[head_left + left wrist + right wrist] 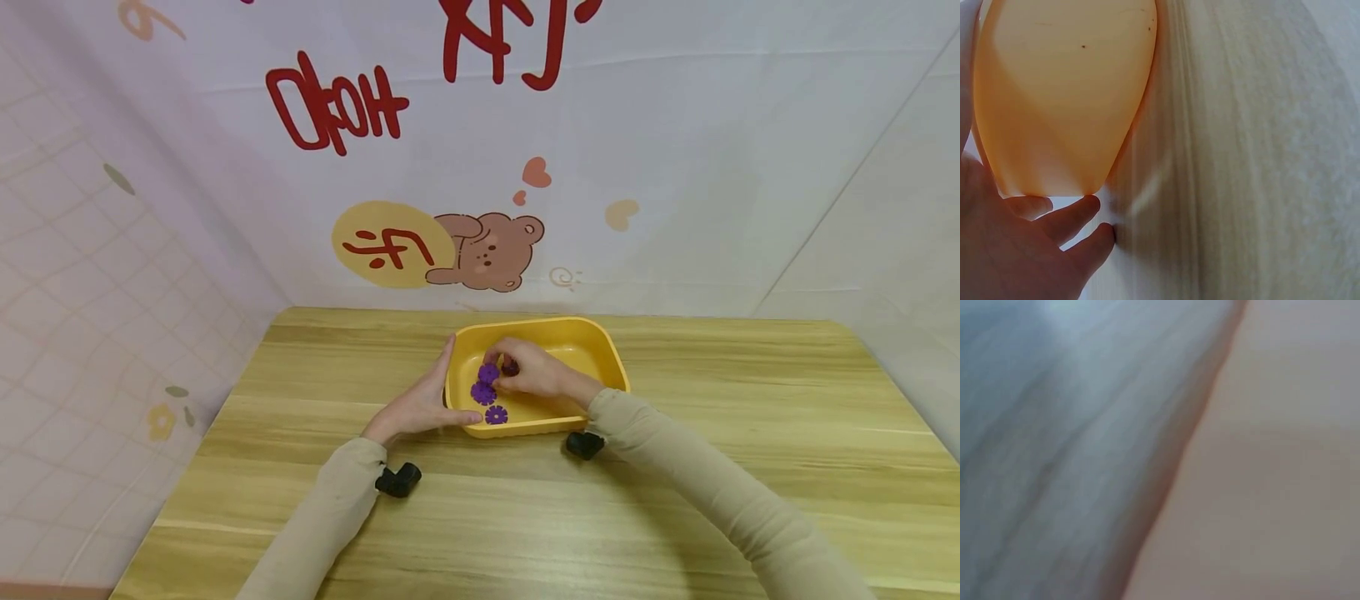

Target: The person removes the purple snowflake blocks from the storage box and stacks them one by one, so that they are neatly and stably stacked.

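Note:
A yellow plastic bin point(525, 429) stands on the table. My left hand point(420, 407) grips its left end, thumb along the front corner and fingers against the side. In the left wrist view, the fingertips of that hand point(1035, 250) touch the end of the bin point(1066, 94). Inside the bin, my right hand point(531, 368) has bent fingers around a dark purple snowflake disc point(511, 367). Other purple snowflake discs point(483, 392) lie by its fingertips, one disc point(497, 415) nearer the front wall. The right wrist view is blurred, showing the bin's wall point(1272, 462) but no fingers.
The wood-grain table point(720, 375) extends to both sides of the bin. Behind it hangs a white printed cloth point(690, 208) with a bear and red characters. Black wrist cameras point(399, 480) sit near the table in front of the bin.

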Available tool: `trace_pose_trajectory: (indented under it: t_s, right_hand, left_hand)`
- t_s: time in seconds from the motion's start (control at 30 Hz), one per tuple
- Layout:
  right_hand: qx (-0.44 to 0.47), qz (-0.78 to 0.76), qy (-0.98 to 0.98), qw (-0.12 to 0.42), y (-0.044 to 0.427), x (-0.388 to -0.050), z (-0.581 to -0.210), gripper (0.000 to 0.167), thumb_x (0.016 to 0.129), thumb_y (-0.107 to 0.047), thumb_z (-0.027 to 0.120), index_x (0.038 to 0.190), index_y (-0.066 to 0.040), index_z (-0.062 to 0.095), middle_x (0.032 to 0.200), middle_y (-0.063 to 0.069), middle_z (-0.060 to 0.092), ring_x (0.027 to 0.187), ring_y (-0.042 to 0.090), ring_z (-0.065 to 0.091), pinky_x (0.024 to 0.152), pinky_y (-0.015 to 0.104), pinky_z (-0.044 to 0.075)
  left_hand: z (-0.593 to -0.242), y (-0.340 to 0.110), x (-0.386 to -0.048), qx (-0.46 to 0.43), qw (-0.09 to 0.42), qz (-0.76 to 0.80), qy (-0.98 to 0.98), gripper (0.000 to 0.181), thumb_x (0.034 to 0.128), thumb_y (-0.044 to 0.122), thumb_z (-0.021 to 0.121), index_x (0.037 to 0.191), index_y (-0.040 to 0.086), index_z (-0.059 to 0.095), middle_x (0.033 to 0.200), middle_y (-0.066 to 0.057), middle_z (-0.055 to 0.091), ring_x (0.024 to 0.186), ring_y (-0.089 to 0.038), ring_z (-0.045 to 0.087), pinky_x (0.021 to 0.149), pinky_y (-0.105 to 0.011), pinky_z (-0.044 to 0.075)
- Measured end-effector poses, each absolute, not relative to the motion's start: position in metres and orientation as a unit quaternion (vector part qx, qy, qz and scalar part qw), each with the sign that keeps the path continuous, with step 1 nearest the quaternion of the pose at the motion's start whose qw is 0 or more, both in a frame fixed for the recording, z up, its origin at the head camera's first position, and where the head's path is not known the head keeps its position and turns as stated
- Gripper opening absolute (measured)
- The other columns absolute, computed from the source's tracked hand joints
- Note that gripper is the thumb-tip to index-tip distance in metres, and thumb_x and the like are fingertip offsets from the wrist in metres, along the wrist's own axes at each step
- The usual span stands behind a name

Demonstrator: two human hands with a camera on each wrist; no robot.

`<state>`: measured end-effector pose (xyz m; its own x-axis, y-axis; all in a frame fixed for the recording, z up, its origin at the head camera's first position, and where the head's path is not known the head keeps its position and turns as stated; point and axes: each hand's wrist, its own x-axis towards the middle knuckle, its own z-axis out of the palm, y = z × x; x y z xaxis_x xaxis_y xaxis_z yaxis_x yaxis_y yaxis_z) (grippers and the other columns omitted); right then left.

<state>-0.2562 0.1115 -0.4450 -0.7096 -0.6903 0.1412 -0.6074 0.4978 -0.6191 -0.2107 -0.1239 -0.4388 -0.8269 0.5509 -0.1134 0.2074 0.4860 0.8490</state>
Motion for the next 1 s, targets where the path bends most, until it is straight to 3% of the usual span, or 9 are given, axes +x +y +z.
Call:
trace_pose_trajectory:
  t_s: [0.17, 0.37, 0.53, 0.77, 1.0]
  right_hand:
    - [-0.367, -0.371, 0.851, 0.059, 0.113, -0.254, -0.439, 0.03, 0.083, -0.006, 0.075, 0.11, 0.001, 0.062, 0.099, 0.008, 0.063, 0.083, 0.029, 0.057, 0.071, 0.032, 0.051]
    - [-0.342, -0.407, 0.844, 0.066, 0.115, -0.251, -0.434, 0.031, 0.084, -0.007, 0.075, 0.112, -0.001, 0.063, 0.098, 0.006, 0.063, 0.078, 0.024, 0.057, 0.057, 0.026, 0.052]
    - [-0.325, -0.423, 0.844, 0.059, 0.12, -0.248, -0.429, 0.032, 0.085, -0.009, 0.074, 0.115, -0.003, 0.064, 0.103, 0.004, 0.064, 0.084, 0.021, 0.056, 0.067, 0.03, 0.053]
    - [-0.309, -0.44, 0.842, 0.049, 0.128, -0.243, -0.422, 0.033, 0.085, -0.008, 0.074, 0.116, -0.004, 0.065, 0.108, 0.004, 0.065, 0.092, 0.027, 0.056, 0.079, 0.044, 0.052]
    - [-0.297, -0.444, 0.845, 0.037, 0.141, -0.238, -0.418, 0.033, 0.085, -0.014, 0.074, 0.117, -0.008, 0.065, 0.106, -0.001, 0.065, 0.096, 0.029, 0.056, 0.081, 0.04, 0.051]
  left_hand:
    - [-0.439, -0.124, -0.211, 0.222, 0.193, 0.458, 0.839, 0.123, 0.0806, 0.026, 0.08, 0.152, 0.023, -0.021, 0.16, -0.005, -0.009, 0.143, -0.022, 0.015, 0.115, -0.036, 0.014]
    - [-0.438, -0.124, -0.21, 0.222, 0.194, 0.466, 0.834, 0.124, 0.0799, 0.027, 0.081, 0.152, 0.023, -0.02, 0.16, -0.004, -0.01, 0.143, -0.022, 0.017, 0.115, -0.036, 0.015]
    - [-0.438, -0.125, -0.21, 0.225, 0.192, 0.462, 0.836, 0.126, 0.0785, 0.032, 0.082, 0.152, 0.023, -0.02, 0.16, -0.005, -0.01, 0.144, -0.022, 0.014, 0.115, -0.036, 0.014]
    - [-0.439, -0.125, -0.21, 0.222, 0.194, 0.468, 0.833, 0.126, 0.0791, 0.029, 0.082, 0.152, 0.023, -0.021, 0.16, -0.007, -0.011, 0.144, -0.025, 0.014, 0.115, -0.038, 0.016]
    - [-0.439, -0.124, -0.211, 0.221, 0.193, 0.462, 0.837, 0.127, 0.0775, 0.033, 0.082, 0.152, 0.023, -0.02, 0.16, -0.005, -0.01, 0.144, -0.023, 0.014, 0.115, -0.036, 0.015]
